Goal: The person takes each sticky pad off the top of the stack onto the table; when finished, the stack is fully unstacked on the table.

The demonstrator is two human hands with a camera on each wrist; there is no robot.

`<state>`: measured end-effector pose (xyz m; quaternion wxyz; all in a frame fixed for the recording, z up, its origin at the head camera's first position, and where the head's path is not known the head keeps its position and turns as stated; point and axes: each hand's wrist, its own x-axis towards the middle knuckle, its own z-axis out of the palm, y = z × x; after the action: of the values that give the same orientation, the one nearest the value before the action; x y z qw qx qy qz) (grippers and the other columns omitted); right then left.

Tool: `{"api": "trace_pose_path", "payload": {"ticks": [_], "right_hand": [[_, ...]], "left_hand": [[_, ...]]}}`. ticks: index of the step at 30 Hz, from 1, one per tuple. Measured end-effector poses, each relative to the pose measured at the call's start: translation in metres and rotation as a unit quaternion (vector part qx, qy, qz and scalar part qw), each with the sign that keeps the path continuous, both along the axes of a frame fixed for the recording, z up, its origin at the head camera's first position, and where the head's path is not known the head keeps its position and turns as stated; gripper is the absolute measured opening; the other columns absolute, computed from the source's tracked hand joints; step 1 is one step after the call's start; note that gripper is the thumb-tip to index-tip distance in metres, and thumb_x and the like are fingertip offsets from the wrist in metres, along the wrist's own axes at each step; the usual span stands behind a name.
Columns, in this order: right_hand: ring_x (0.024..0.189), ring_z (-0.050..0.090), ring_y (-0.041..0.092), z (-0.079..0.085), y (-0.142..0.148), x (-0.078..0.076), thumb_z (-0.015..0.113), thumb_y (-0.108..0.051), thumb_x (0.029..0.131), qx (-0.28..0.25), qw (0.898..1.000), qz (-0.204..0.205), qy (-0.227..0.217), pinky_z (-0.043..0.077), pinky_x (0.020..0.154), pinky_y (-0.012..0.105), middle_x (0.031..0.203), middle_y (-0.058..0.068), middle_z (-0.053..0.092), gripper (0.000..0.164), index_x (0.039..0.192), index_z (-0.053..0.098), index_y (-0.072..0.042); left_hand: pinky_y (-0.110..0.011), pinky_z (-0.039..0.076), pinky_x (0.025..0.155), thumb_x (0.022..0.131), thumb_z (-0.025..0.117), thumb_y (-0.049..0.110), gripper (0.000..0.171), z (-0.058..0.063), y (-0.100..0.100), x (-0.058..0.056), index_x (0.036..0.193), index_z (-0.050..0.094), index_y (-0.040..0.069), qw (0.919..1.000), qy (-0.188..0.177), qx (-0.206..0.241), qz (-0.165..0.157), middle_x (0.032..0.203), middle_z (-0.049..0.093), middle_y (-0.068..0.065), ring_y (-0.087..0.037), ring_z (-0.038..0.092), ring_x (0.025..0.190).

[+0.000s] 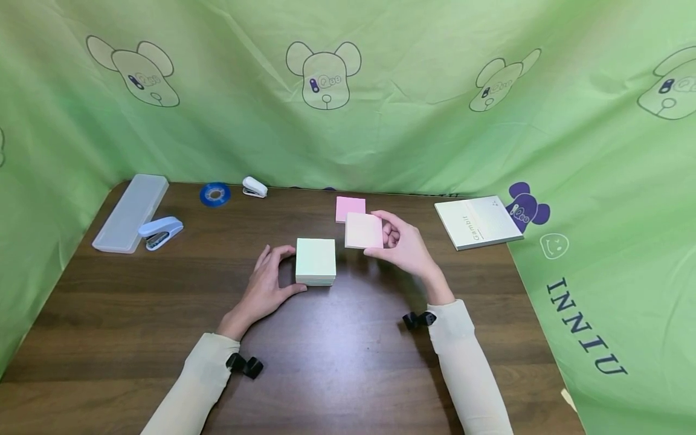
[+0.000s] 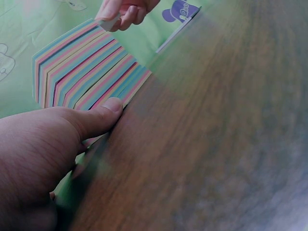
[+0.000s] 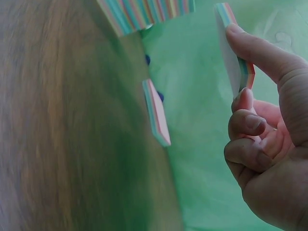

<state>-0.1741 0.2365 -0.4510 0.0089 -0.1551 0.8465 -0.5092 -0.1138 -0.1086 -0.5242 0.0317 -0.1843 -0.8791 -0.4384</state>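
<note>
A tall stack of sticky notes [image 1: 315,258], pale green on top, stands near the middle of the table; the left wrist view shows its many-coloured layered sides. My left hand [image 1: 265,290] holds it at the left, thumb on the near side [image 2: 94,118] and fingers toward the far corner. Between thumb and fingers, my right hand [image 1: 405,244] pinches a thin sticky note pad [image 1: 363,231] with a pale pink top, held above the table in the right wrist view [image 3: 233,53]. Just behind it lies a brighter pink sticky note pad [image 1: 350,206], also layered in colours [image 3: 156,113].
At the back left are a translucent pencil case [image 1: 133,211], a light blue stapler [image 1: 160,231], a roll of blue tape [image 1: 215,194] and a small white stapler [image 1: 254,186]. A white book [image 1: 478,222] lies back right. Green printed cloth [image 1: 402,121] hangs behind the table.
</note>
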Motion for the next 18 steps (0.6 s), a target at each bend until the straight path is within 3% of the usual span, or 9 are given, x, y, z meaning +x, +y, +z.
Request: {"api": "trace_pose_path", "payload": {"ticks": [10,18], "right_hand": [[0.076,0.049,0.016,-0.014,0.022,-0.012,0.101,-0.006,0.080,0.026,0.999,-0.031,-0.018,0.038,0.063,0.016,0.093,0.015,0.058,0.083,0.153,0.062,-0.006],[0.075,0.051,0.016,-0.023,0.036,-0.021,0.101,-0.014,0.081,0.045,0.999,-0.028,-0.012,0.041,0.064,0.018,0.090,0.013,0.059,0.080,0.152,0.064,-0.010]], "left_hand": [[-0.058,0.012,0.139,0.081,0.101,0.012,0.086,0.000,0.000,0.000,0.148,0.048,0.002,1.0000,0.004,0.002,0.000,0.149,0.063,-0.021,-0.039,0.056,0.146],[-0.058,0.012,0.139,0.082,0.101,0.011,0.085,-0.001,-0.001,0.000,0.148,0.048,0.002,1.0000,0.003,0.002,0.000,0.149,0.063,-0.021,-0.039,0.056,0.146]]}}
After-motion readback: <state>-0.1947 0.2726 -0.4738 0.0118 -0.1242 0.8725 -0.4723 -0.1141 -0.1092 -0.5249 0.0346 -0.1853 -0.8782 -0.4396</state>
